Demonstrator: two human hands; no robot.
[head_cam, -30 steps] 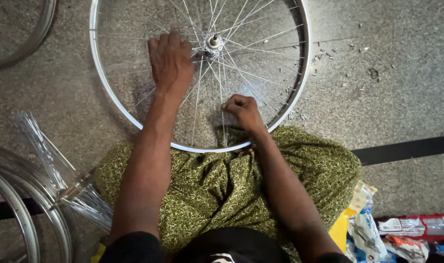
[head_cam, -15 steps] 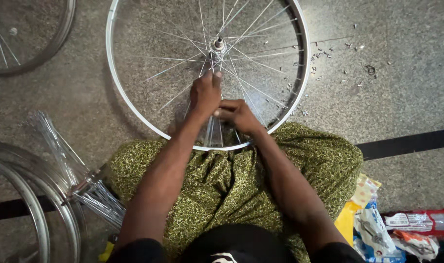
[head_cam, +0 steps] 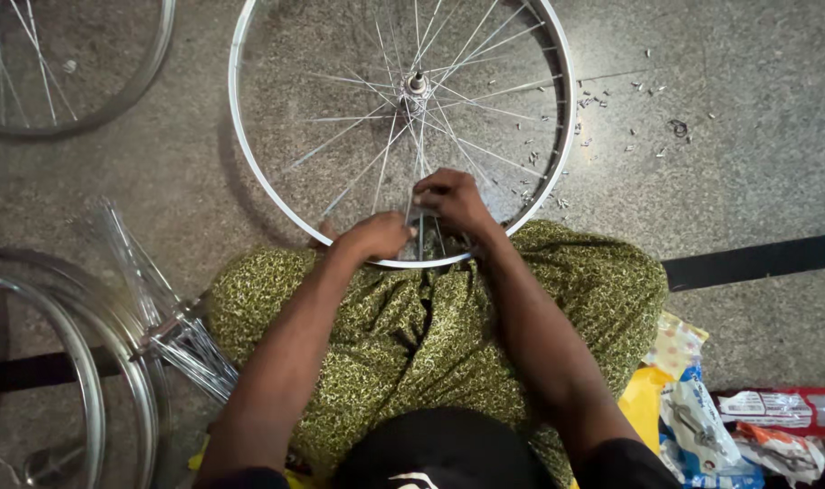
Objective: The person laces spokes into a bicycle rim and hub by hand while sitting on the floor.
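Observation:
A silver bicycle wheel rim (head_cam: 249, 172) lies flat on the speckled floor in front of me, its thin spokes running to a central hub (head_cam: 416, 89). My left hand (head_cam: 376, 237) rests on the near edge of the rim, fingers curled over it. My right hand (head_cam: 453, 201) is just inside the near rim, fingers pinched on a spoke (head_cam: 419, 167) where it meets the rim. My lap, in green patterned cloth (head_cam: 412, 335), touches the near rim.
Another spoked wheel (head_cam: 77, 81) lies top left; bare rims (head_cam: 86, 380) are stacked bottom left beside a bundle of loose spokes (head_cam: 172, 330). Small metal nipples (head_cam: 611, 95) are scattered right of the wheel. Plastic packets (head_cam: 729, 426) sit bottom right; a black strip (head_cam: 756, 258) crosses the floor.
My left hand has come back from near the hub to the near rim. My right hand stays at the near spokes. The view has shifted right slightly.

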